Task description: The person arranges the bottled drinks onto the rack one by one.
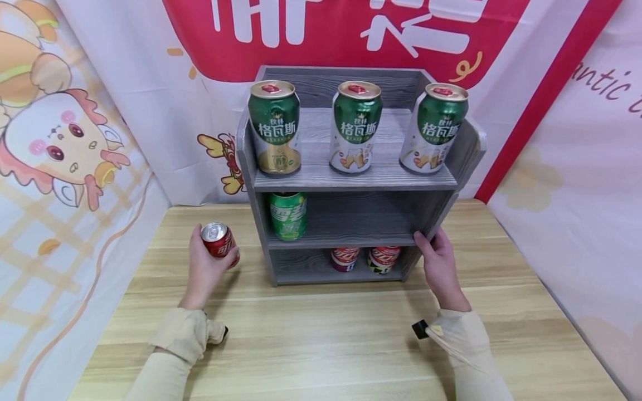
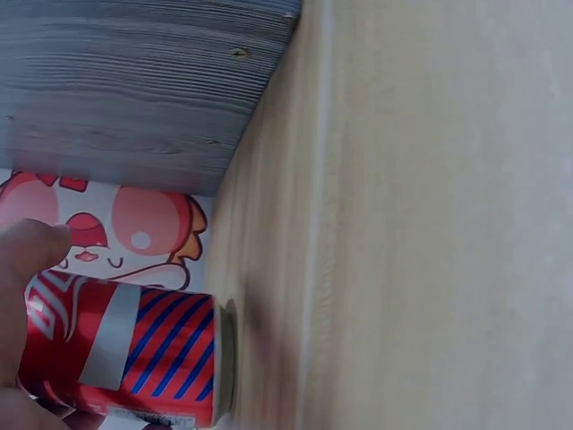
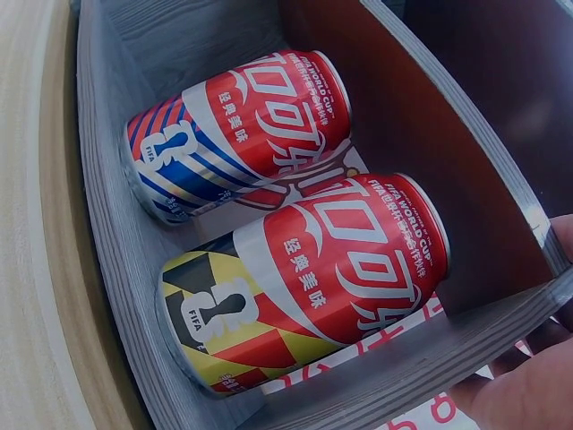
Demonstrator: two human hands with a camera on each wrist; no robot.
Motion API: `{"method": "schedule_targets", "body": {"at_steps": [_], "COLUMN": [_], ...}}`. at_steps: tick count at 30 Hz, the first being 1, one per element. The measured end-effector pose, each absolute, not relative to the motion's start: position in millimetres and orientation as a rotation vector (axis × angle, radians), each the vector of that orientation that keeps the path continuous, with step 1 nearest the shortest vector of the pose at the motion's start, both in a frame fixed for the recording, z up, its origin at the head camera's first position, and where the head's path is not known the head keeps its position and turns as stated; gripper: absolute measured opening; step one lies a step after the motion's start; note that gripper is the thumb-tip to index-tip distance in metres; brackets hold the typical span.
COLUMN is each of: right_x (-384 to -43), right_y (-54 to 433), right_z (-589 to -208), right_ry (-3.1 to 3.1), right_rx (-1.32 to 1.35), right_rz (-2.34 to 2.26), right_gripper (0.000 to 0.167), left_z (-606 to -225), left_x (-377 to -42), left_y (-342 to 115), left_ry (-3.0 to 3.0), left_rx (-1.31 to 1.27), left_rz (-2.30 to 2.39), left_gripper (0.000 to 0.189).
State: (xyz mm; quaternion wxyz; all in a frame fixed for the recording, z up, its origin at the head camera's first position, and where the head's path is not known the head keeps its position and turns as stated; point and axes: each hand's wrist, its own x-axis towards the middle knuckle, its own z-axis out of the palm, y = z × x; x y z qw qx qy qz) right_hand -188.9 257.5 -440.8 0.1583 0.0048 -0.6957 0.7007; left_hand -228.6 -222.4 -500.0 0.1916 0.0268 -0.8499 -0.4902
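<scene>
My left hand [image 1: 208, 267] grips a red cola can [image 1: 218, 243] at the left of the grey wooden shelf [image 1: 351, 243]. The can stands upright, low over the tabletop; whether its base touches is hard to tell. Blue and red stripes show near its base in the left wrist view. On the shelf's right side, my right hand [image 1: 441, 270] holds the side panel, thumb at the front edge and fingers behind. Two red cola cans, one striped blue [image 3: 242, 134] and one with yellow and black checks [image 3: 309, 282], stand on the bottom level.
Three green kvass cans, left [image 1: 274, 128], middle [image 1: 356, 127] and right [image 1: 435, 128], line the top level. A green can [image 1: 288, 216] occupies the middle level's left end. Printed cloth [image 1: 210, 100] hangs behind the wooden table [image 1: 311, 340] and along both sides.
</scene>
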Motion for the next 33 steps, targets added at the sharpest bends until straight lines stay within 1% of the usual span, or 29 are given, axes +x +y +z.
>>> {"method": "schedule_targets", "body": {"at_steps": [8, 15, 18, 26, 33], "right_x": [-189.7, -189.5, -189.9, -190.6, -191.0], "right_y": [258.8, 258.8, 258.9, 258.7, 259.2], "right_z": [-442.6, -443.2, -443.7, -443.3, -444.1], "right_ry": [-1.966, -1.972, -1.969, -1.954, -1.961], "right_rx": [0.019, 0.025, 0.030, 0.047, 0.053], "right_rz": [2.021, 2.018, 2.021, 2.041, 2.037], "right_gripper": [0.043, 0.044, 0.044, 0.045, 0.044], "left_z": [-505.8, -509.1, -509.8, -511.3, -511.8], "left_x": [-236.6, -240.7, -242.8, -247.1, -246.3], "left_y": [-216.3, -212.9, -211.0, -208.7, -209.7], "left_ry": [-2.378, -2.339, -2.298, -2.295, -2.328], "left_rx": [0.075, 0.132, 0.126, 0.094, 0.123], "left_rz": [-1.350, -1.386, -1.403, -1.350, -1.325], "left_gripper": [0.109, 0.112, 0.108, 0.088, 0.086]}}
